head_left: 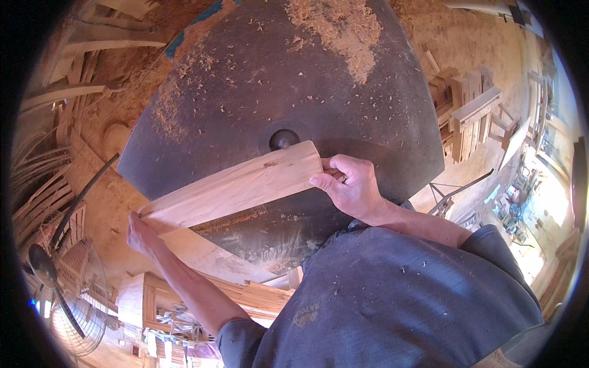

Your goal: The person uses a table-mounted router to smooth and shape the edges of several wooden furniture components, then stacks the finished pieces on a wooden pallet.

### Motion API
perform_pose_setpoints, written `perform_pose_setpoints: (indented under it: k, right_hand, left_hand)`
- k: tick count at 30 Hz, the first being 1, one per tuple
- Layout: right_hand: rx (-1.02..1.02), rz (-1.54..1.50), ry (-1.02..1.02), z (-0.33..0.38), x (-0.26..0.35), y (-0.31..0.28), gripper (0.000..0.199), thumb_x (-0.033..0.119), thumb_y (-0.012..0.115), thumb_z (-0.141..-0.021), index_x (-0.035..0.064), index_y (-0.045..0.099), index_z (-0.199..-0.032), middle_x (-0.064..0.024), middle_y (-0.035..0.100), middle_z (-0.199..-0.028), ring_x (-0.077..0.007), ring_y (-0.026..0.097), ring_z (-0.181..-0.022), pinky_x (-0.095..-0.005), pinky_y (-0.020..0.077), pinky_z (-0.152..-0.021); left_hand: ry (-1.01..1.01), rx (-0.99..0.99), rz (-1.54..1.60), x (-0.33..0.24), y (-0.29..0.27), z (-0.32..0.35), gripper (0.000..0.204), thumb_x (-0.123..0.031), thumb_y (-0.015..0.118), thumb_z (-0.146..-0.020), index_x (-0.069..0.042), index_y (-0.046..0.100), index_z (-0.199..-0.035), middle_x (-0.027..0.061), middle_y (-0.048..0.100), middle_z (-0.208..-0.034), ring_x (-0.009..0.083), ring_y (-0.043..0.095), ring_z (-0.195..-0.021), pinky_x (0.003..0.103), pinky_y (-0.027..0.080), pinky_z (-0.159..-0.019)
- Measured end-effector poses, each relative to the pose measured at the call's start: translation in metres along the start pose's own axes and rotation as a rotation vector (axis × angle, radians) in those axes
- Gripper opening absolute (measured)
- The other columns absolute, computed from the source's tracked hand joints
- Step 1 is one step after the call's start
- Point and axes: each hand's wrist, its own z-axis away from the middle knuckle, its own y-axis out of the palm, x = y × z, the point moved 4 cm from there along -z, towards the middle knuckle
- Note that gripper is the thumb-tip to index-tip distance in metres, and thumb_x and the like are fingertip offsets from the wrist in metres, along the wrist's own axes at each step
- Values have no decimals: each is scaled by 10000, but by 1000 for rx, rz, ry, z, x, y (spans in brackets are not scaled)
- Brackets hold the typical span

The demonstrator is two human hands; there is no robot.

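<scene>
A pale wooden board [236,187] with a small dark knot lies slantwise over the near part of a dark machine table [233,104]. My left hand [142,234] grips its left end, which sticks out past the table's edge. At the other end my right hand [354,187] holds the board, thumb near the top and the other fingers partly hidden behind the end. Just beyond the board's far edge sits a dark round spindle [283,138] in the table; whether the board touches it I cannot tell.
Wood shavings [343,30] are heaped at the table's far side and scattered over it. Stacked wooden pieces [472,113] stand to the right. At left are curved wood strips [43,190] and a fan [76,306]. A cluttered bench [515,211] is at far right.
</scene>
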Motion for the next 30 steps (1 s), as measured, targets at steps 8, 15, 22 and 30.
perform_pose_setpoints:
  k: [8,15,22,30]
  right_hand:
    - [7,27,-36,-3,-3,4,264,176,872,-889,-48,735,-918,-178,713,-765,-151,679,-627,-334,522,-549]
    - [115,103,-5,-10,8,22,304,227,866,-883,-25,699,-847,-187,665,-697,-288,660,-576,-418,490,-552]
    - [311,211,7,-6,18,45,322,218,845,-904,-40,729,-1058,-143,765,-896,-156,717,-787,-332,594,-730]
    - [428,-262,275,9,8,22,603,291,835,-891,-25,625,-1359,-62,690,-1106,-144,650,-1061,-303,526,-923]
  left_hand:
    - [-39,-10,19,3,-1,-2,436,-342,644,-925,75,740,-843,91,619,-727,200,515,-713,419,433,-674]
    - [-95,-22,119,53,-13,-7,378,-331,653,-929,24,774,-877,50,609,-732,195,508,-694,408,420,-634]
    - [-255,-13,626,163,-56,-7,180,-193,724,-951,-35,779,-1017,33,670,-862,137,590,-767,336,451,-662]
    - [-89,84,1481,129,-63,64,143,-135,639,-1001,-62,700,-1107,45,722,-1041,191,695,-977,357,580,-875]
